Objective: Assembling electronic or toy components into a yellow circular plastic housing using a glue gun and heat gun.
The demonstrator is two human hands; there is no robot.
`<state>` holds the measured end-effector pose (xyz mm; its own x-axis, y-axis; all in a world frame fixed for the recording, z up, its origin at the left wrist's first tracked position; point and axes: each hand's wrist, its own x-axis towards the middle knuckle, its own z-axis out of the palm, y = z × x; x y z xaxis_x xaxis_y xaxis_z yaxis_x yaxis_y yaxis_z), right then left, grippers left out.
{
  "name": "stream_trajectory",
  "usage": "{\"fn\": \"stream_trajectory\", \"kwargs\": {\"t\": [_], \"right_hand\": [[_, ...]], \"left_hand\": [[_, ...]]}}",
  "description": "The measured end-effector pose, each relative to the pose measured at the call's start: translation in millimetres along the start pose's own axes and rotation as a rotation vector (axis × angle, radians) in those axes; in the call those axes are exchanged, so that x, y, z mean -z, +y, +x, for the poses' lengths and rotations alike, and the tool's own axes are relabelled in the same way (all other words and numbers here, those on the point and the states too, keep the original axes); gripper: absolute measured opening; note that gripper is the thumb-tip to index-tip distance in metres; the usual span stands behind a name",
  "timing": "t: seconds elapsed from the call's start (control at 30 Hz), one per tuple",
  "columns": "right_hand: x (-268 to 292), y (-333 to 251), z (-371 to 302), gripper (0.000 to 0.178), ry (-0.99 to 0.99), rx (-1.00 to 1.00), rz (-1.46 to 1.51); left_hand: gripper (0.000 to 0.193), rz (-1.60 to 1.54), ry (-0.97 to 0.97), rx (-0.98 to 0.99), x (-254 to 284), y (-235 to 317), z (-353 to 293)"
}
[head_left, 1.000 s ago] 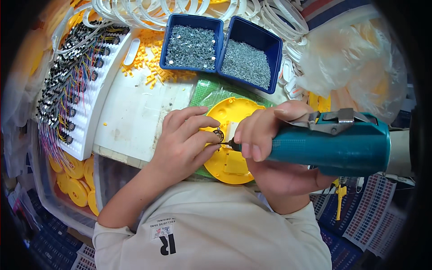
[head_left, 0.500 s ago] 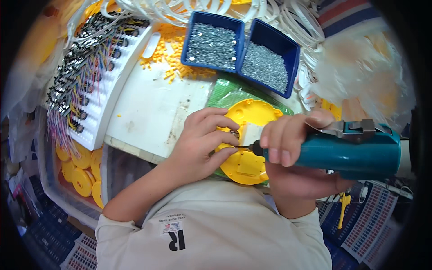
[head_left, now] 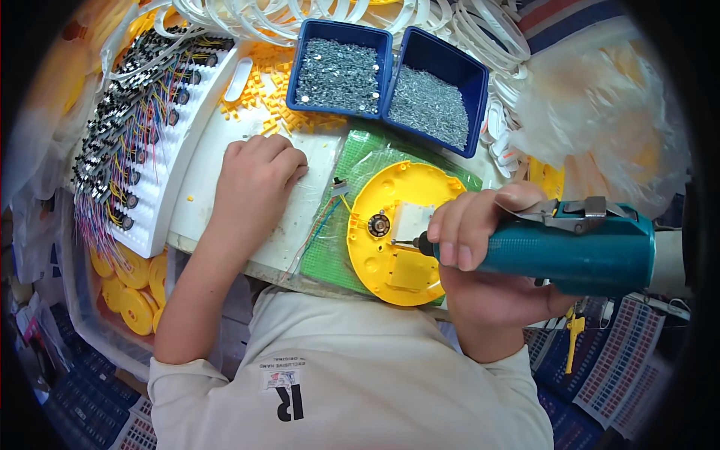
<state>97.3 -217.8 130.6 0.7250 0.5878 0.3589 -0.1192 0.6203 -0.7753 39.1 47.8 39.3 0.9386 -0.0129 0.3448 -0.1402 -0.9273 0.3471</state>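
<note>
My right hand [head_left: 484, 240] grips a teal electric screwdriver [head_left: 577, 251] lying sideways. Its bit points left, with the tip over a round yellow plastic housing [head_left: 375, 191], close to a small black round part [head_left: 379, 223] set inside. A white square piece [head_left: 412, 221] also sits in the housing, partly behind my fingers. Away to the left, my left hand [head_left: 259, 176] is over the white tabletop with its fingers curled under; the fingertips are hidden, so what they hold, if anything, does not show. Thin coloured wires [head_left: 324, 217] with a small connector lie left of the housing.
A green mat [head_left: 319, 262] lies under the housing. Behind it stand two blue bins [head_left: 480, 97] of small metal parts, beside scattered yellow bits [head_left: 277, 97]. On the left are a white foam tray [head_left: 154, 232] of wired parts and a tub of yellow discs [head_left: 135, 311].
My left hand has left the housing and moved left and away from me, its fingers now curled. This uncovers the black round part and the wires. The screwdriver stays at the housing.
</note>
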Motion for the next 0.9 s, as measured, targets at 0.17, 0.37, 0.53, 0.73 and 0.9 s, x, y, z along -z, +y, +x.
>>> {"fn": "stream_trajectory", "kwargs": {"t": [0.17,0.37,0.53,0.73,0.9], "right_hand": [[2.1,2.4,-1.8,0.103,-0.027,-0.007,0.029],[-0.4,5.5,-5.0,0.102,0.028,-0.026,0.040],[-4.2,10.7,-6.7,0.101,0.082,-0.057,0.066],[-2.2,12.8,-9.5,0.098,0.056,-0.073,0.051],[1.6,12.1,-8.5,0.098,0.022,-0.022,0.027]], "left_hand": [[0.010,-0.004,0.012,-0.059,0.2,-0.3,4.2],[0.010,0.016,-0.012,-0.132,5.8,1.1,13.6],[0.010,-0.076,0.089,-0.113,15.3,0.5,29.9],[0.013,-0.089,0.329,-0.240,13.9,-10.2,92.1],[0.028,-0.019,0.350,-0.187,-1.5,-8.6,97.6]]}}
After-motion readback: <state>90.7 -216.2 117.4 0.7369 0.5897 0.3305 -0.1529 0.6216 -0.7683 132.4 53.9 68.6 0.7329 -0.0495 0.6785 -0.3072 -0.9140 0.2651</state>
